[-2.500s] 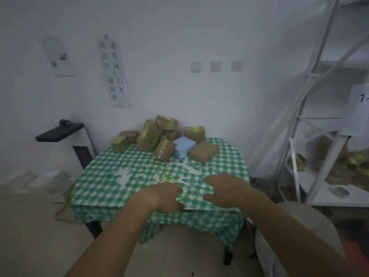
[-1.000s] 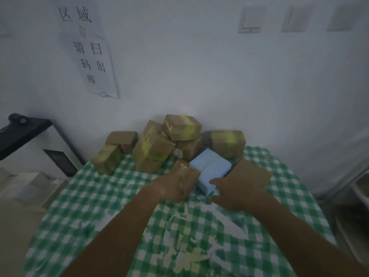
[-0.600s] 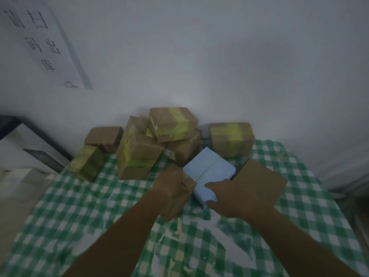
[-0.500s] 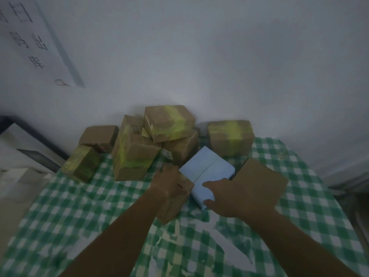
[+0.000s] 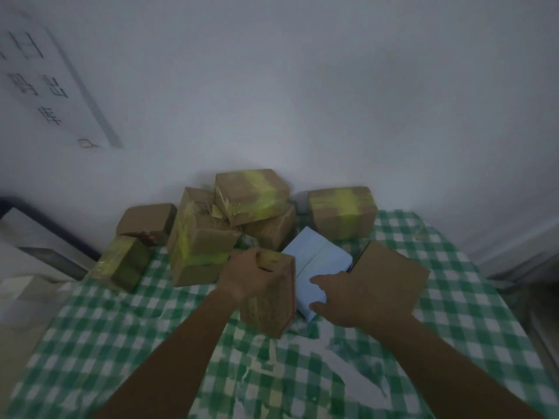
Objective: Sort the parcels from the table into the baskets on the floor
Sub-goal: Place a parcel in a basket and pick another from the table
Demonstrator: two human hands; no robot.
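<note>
Left hand (image 5: 246, 275) grips top of upright brown box (image 5: 270, 300) at desk (image 5: 90, 337) centre. Right hand (image 5: 341, 297) spread on blue parcel (image 5: 317, 261), thumb at near edge. Box likely stiff, light; tape maybe slick, so grip opposite faces. Blue one looks soft, so scoop from beneath. Baskets unseen.

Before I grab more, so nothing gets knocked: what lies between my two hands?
The head view shows the blue parcel between the left hand and right hand.

A paper sign (image 5: 45, 83) with black characters hangs on the white wall (image 5: 302, 86), upper left.
</note>
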